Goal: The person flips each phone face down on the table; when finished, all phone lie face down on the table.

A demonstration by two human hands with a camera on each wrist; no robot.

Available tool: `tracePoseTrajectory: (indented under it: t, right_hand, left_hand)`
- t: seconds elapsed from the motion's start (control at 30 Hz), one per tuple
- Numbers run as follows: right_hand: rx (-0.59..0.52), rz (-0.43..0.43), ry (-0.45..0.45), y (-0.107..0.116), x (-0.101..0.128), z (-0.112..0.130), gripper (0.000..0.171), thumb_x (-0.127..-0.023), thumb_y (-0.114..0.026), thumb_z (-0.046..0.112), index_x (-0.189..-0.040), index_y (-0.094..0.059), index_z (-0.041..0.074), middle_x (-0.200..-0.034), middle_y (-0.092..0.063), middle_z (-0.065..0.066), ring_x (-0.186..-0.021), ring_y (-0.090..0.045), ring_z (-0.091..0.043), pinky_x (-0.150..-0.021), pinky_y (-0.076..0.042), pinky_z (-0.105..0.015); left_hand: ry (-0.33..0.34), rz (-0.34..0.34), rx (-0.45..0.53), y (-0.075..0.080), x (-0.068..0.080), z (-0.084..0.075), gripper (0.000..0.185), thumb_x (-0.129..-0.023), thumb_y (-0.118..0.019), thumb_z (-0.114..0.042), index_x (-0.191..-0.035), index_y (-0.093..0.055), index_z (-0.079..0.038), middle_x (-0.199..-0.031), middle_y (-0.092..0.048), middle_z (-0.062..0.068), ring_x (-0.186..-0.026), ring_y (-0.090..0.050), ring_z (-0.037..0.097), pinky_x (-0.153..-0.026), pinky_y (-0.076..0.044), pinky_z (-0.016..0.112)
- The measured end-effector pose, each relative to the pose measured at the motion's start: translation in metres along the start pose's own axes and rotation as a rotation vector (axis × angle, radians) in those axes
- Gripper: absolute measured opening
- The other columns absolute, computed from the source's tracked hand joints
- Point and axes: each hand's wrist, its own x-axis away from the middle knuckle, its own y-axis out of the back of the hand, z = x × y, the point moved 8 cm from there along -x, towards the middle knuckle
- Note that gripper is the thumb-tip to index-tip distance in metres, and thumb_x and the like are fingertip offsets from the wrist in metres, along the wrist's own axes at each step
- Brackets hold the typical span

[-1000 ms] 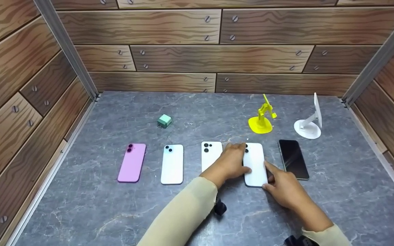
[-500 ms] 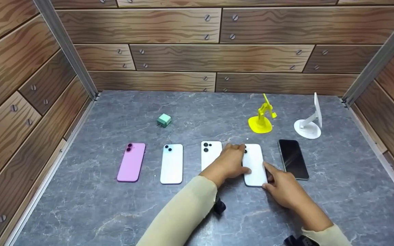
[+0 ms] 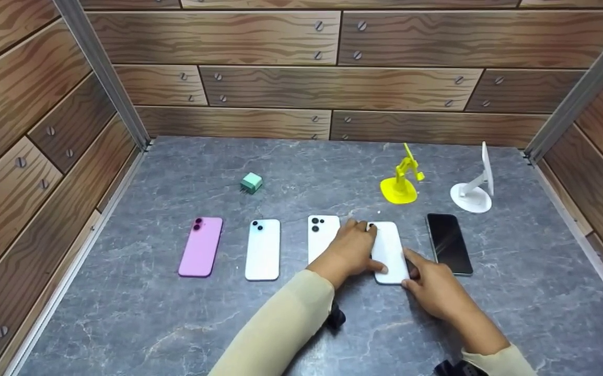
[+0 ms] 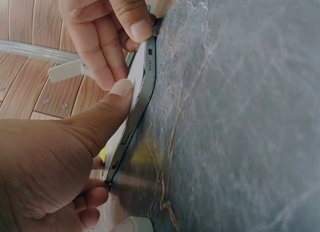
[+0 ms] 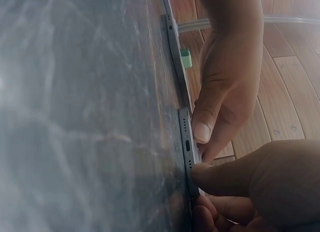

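Note:
A white smartphone lies back up on the grey marbled tabletop, its top leaning a little left. My left hand grips its left side, thumb on the back cover and fingers at the upper left edge, partly covering the camera. At the lower right corner my right hand holds the phone, thumb at the bottom edge. The left wrist view shows the phone's grey side frame with its buttons; the charging port faces the right wrist camera. Another white phone is partly hidden behind my left hand.
Left of my hands lie a pale blue-white phone and a pink phone. A black phone lies screen up to the right. Farther back stand a green charger, a yellow phone stand and a white stand. Wood-patterned walls enclose the table.
The held white phone has turned slightly counterclockwise, its top edge shifting left and towards me. Its camera has become more covered by my left fingers. The other phones stay put.

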Motion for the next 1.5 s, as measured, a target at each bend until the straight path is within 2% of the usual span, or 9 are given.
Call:
tracePoseTrajectory:
  t: [0.43,0.53,0.6,0.7,0.8,0.93,1.1,1.3,1.5]
  right_hand:
    - [0.0,-0.014,0.002,0.002,0.001,0.0,0.067,-0.091,-0.087,0.011,-0.15,-0.06,-0.005,-0.088,-0.075,-0.002,-0.081,-0.069,-0.018,-0.078,-0.058,-0.048]
    - [0.0,-0.053,-0.009,0.011,0.002,-0.005,0.061,-0.091,-0.087,0.014,-0.145,-0.064,-0.003,-0.087,-0.076,-0.003,-0.078,-0.069,-0.02,-0.076,-0.058,-0.049]
    - [-0.004,-0.098,-0.029,0.021,0.002,-0.012,0.057,-0.093,-0.085,0.015,-0.143,-0.065,-0.003,-0.088,-0.077,-0.008,-0.079,-0.071,-0.025,-0.077,-0.059,-0.054]
    - [0.004,-0.143,-0.088,0.038,0.005,-0.031,0.06,-0.097,-0.081,0.019,-0.147,-0.06,-0.006,-0.096,-0.079,-0.023,-0.088,-0.075,-0.043,-0.085,-0.058,-0.065]
    - [0.035,-0.123,-0.154,0.05,0.007,-0.053,0.066,-0.102,-0.075,0.023,-0.152,-0.052,-0.012,-0.118,-0.073,-0.039,-0.109,-0.069,-0.062,-0.096,-0.052,-0.074]
    - [0.084,-0.073,-0.22,0.059,0.01,-0.081,0.067,-0.105,-0.068,0.025,-0.152,-0.046,-0.017,-0.136,-0.059,-0.047,-0.124,-0.056,-0.071,-0.103,-0.046,-0.078]
    - [0.086,-0.041,-0.261,0.062,0.01,-0.102,0.066,-0.106,-0.066,0.025,-0.152,-0.046,-0.017,-0.142,-0.058,-0.045,-0.131,-0.052,-0.07,-0.106,-0.043,-0.079]
    - [0.034,-0.055,-0.243,0.059,0.006,-0.109,0.066,-0.102,-0.074,0.025,-0.153,-0.052,-0.011,-0.129,-0.071,-0.036,-0.124,-0.062,-0.063,-0.102,-0.046,-0.075]
    - [-0.004,-0.041,-0.265,0.055,0.005,-0.115,0.071,-0.1,-0.078,0.025,-0.156,-0.05,-0.009,-0.128,-0.074,-0.032,-0.116,-0.07,-0.053,-0.101,-0.048,-0.071]
  left_hand:
    - [-0.011,0.035,-0.055,0.001,0.001,-0.001,0.096,-0.091,-0.076,-0.07,-0.163,-0.051,-0.012,-0.158,-0.06,0.006,-0.141,-0.053,0.022,-0.126,-0.039,0.033]
    - [-0.008,0.047,-0.062,0.001,0.0,-0.001,0.096,-0.092,-0.075,-0.071,-0.164,-0.05,-0.013,-0.159,-0.059,0.005,-0.143,-0.053,0.021,-0.127,-0.038,0.032]
    - [-0.005,0.052,-0.062,0.001,-0.001,0.0,0.096,-0.092,-0.074,-0.072,-0.165,-0.049,-0.013,-0.16,-0.058,0.005,-0.144,-0.052,0.022,-0.128,-0.037,0.033]
    - [-0.002,0.061,-0.058,0.001,-0.002,-0.001,0.097,-0.092,-0.073,-0.072,-0.166,-0.048,-0.014,-0.161,-0.057,0.006,-0.146,-0.051,0.022,-0.129,-0.036,0.033]
    - [-0.006,0.068,-0.061,0.0,-0.002,-0.002,0.098,-0.093,-0.072,-0.072,-0.166,-0.047,-0.013,-0.161,-0.057,0.007,-0.146,-0.051,0.022,-0.129,-0.036,0.034]
    - [-0.004,0.076,-0.069,-0.001,-0.002,-0.002,0.097,-0.093,-0.072,-0.072,-0.166,-0.047,-0.013,-0.161,-0.058,0.007,-0.146,-0.051,0.023,-0.128,-0.037,0.035]
    - [0.004,0.075,-0.071,-0.001,-0.001,-0.001,0.098,-0.093,-0.072,-0.073,-0.166,-0.047,-0.014,-0.162,-0.057,0.006,-0.147,-0.05,0.023,-0.128,-0.037,0.035]
    - [0.005,0.069,-0.087,0.0,0.0,-0.001,0.098,-0.092,-0.072,-0.074,-0.166,-0.047,-0.015,-0.161,-0.058,0.005,-0.142,-0.053,0.022,-0.125,-0.04,0.034]
    - [0.006,0.067,-0.083,0.0,0.001,-0.002,0.098,-0.092,-0.072,-0.073,-0.166,-0.047,-0.015,-0.161,-0.058,0.005,-0.144,-0.052,0.023,-0.126,-0.039,0.035]
